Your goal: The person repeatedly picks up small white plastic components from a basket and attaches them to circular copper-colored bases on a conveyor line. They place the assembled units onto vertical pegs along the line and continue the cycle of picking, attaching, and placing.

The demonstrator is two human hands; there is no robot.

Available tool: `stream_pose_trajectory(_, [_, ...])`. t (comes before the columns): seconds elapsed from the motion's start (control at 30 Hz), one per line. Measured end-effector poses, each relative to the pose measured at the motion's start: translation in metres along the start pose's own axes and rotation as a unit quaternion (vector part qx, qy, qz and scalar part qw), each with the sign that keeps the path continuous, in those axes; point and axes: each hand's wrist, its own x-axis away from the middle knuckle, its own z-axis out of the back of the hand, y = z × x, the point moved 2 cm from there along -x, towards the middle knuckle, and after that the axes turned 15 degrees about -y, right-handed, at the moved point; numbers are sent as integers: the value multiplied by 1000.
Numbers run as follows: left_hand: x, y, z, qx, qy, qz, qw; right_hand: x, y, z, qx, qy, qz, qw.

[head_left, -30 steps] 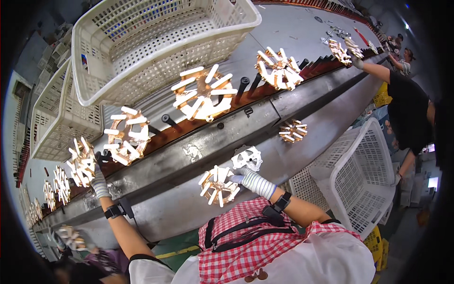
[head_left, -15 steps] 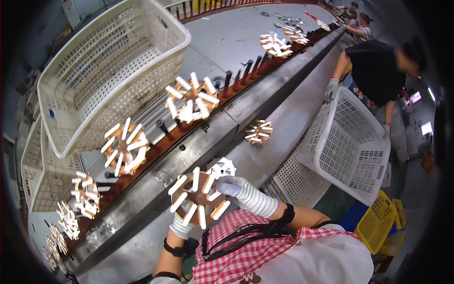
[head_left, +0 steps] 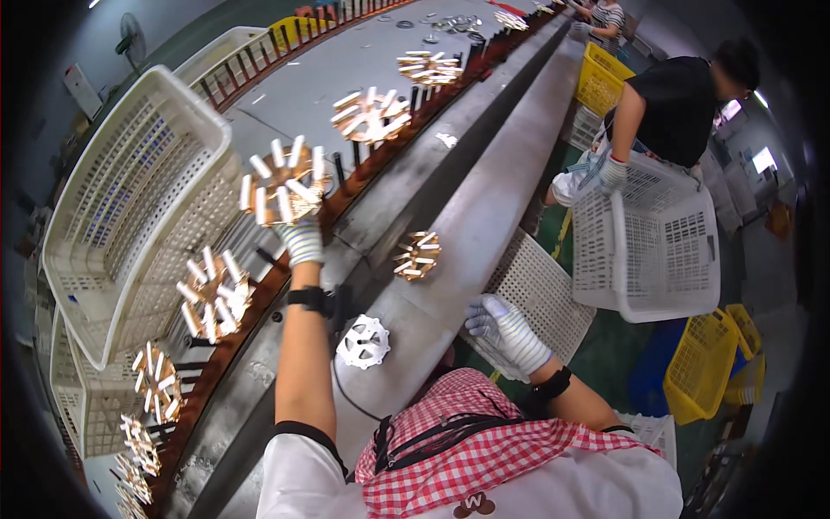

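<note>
My left hand, in a striped knit glove, reaches up over the metal ledge to the row of posts. It grips a round copper-wound stator with white bars around it; the stator hides most of the fingers. Close to my body, my right hand, gloved too, hovers with loosely bent fingers and nothing in it. On the ledge between my arms lie a smaller copper-wound piece with white bars and a silvery toothed disc. More such stators sit along the row on both sides.
Large white plastic baskets stand beyond the row at left. Dark upright posts line the rail. At right, a co-worker in a dark shirt bends over a white basket. Yellow baskets stand lower right.
Both hands held a stator near my body before. Now my left hand is out at the row with a stator, and my right hand has come away to the right, holding nothing. My view has shifted.
</note>
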Motion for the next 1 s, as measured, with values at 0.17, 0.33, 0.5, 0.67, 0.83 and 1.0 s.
stream_pose_trajectory(0.17, [16,-51,-48,-17,-109,81,991,-55,13,80,138,81,-129,979])
stream_pose_trajectory(0.33, [58,-105,-42,-62,-79,62,993,-174,31,86,247,23,-132,960])
stream_pose_trajectory(0.5, [50,-151,-33,109,32,108,988,-243,38,69,-64,-17,-49,997])
stream_pose_trajectory(0.67, [69,-107,-30,71,8,171,983,-255,39,124,12,62,-45,997])
stream_pose_trajectory(0.83, [118,53,59,454,54,245,855,-171,-67,104,-11,-124,-22,992])
stream_pose_trajectory(1.0, [69,238,130,617,-184,-53,764,-107,-159,91,69,-202,-5,977])
